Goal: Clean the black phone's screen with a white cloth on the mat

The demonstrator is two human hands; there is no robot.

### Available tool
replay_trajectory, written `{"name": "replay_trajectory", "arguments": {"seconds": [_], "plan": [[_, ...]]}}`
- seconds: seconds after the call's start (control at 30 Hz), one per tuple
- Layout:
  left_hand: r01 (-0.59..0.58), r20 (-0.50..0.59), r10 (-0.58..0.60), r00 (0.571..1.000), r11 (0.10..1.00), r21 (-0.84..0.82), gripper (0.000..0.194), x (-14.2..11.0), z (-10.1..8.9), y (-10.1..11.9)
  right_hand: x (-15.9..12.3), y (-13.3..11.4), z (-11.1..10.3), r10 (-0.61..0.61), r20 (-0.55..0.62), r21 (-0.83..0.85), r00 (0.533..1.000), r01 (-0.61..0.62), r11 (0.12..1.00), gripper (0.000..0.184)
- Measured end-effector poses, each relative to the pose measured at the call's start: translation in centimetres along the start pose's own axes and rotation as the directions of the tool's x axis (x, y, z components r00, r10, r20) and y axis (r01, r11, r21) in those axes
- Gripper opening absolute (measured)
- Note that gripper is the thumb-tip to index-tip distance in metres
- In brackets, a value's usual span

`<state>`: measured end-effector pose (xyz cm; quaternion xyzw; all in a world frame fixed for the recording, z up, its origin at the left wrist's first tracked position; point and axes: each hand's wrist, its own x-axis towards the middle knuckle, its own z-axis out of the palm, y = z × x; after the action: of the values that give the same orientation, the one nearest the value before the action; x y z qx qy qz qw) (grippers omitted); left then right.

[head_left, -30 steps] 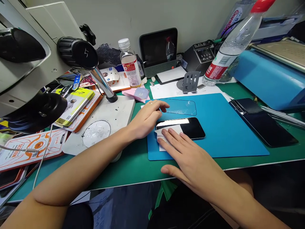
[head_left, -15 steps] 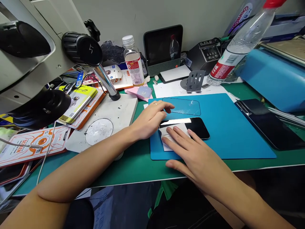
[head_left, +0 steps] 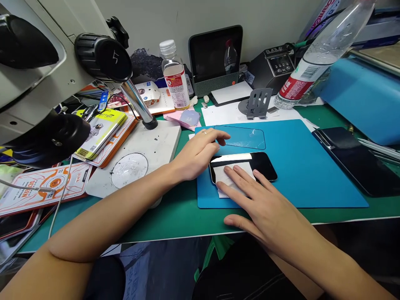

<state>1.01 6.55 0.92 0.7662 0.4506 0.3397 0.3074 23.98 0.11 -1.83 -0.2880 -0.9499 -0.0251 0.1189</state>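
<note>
A black phone [head_left: 261,164] lies screen up on the blue mat [head_left: 296,166]. My right hand [head_left: 259,204] lies flat with fingers stretched, pressing a white wipe [head_left: 226,177] onto the phone's left half. My left hand [head_left: 196,152] rests at the phone's left end, fingers curled against its edge and steadying it. A clear screen protector [head_left: 245,138] lies on the mat just beyond the phone, by my left fingertips.
A microscope [head_left: 46,79] looms at the left over its white base [head_left: 140,154]. Boxes [head_left: 103,129] are stacked beside it. Two bottles [head_left: 175,77] [head_left: 315,58], a small screen [head_left: 215,58], a phone stand [head_left: 258,104] and a second dark phone [head_left: 353,158] ring the mat.
My right hand has slid the white wipe to the right along the phone's screen. My left hand has stayed at the phone's left end.
</note>
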Motion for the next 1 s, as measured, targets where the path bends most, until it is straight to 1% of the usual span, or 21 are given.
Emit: {"name": "replay_trajectory", "arguments": {"seconds": [0.1,0.27,0.5,0.77,1.0], "plan": [[-0.007,0.000,0.007,1.000,1.000,-0.009,0.041,-0.02,0.01,0.04,0.19,-0.12,-0.04,0.022,-0.009,0.001,1.000,-0.022,1.000,0.055],[0.017,-0.012,-0.017,1.000,1.000,-0.009,0.041,-0.07,-0.08,0.13,0.29,-0.29,-0.34,0.044,-0.008,0.010,0.999,-0.044,0.999,0.054],[-0.008,0.001,0.008,1.000,1.000,-0.009,0.040,-0.04,-0.01,-0.03,0.75,-0.47,-0.39,0.060,0.016,-0.001,0.998,-0.060,0.998,0.055],[-0.016,-0.002,0.016,1.000,1.000,-0.008,0.039,0.02,-0.05,0.03,0.27,-0.15,-0.22,0.032,0.021,-0.022,0.999,-0.032,0.999,0.053],[-0.024,-0.018,0.024,1.000,1.000,-0.012,0.039,0.01,0.05,-0.18,0.48,-0.20,-0.33,0.022,0.015,-0.021,1.000,-0.022,1.000,0.055]]}}
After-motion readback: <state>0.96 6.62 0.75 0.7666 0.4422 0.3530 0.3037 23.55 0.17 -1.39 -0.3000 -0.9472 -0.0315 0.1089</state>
